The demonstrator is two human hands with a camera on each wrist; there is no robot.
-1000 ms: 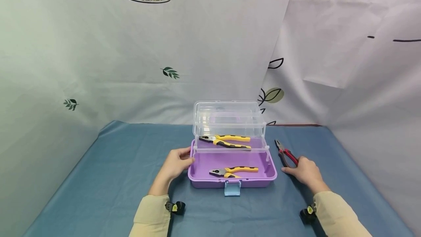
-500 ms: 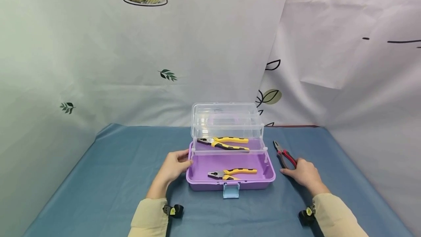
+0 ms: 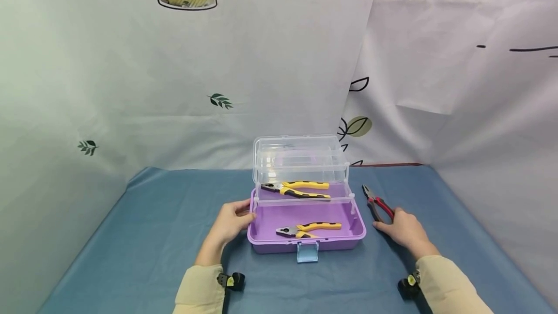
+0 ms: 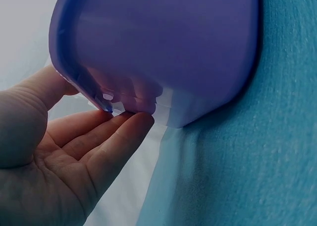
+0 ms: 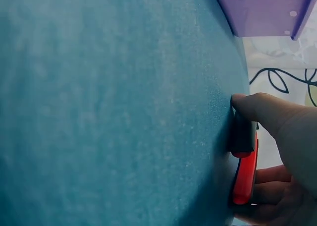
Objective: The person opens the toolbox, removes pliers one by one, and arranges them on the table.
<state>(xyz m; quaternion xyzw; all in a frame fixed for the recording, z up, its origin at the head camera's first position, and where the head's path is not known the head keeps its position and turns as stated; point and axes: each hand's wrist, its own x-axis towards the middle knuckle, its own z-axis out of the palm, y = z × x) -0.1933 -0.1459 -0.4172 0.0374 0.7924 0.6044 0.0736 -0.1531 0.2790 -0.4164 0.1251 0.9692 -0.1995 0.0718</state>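
A purple toolbox sits on the blue cloth with its clear lid raised. My left hand grips its left side, thumb over the rim and fingers against the outer wall, as the left wrist view shows. Combination pliers with yellow and black handles lie on the clear upper tray. A second yellow-handled pair of pliers lies in the purple base, its lower handle partly hidden by the front wall. To the right, my right hand holds the red and black pliers by the handles, their nose pointing away from me.
A light blue latch hangs down at the toolbox front. Blue cloth covers the table. Pale printed curtains stand behind it and on both sides. Each wrist wears a small black camera.
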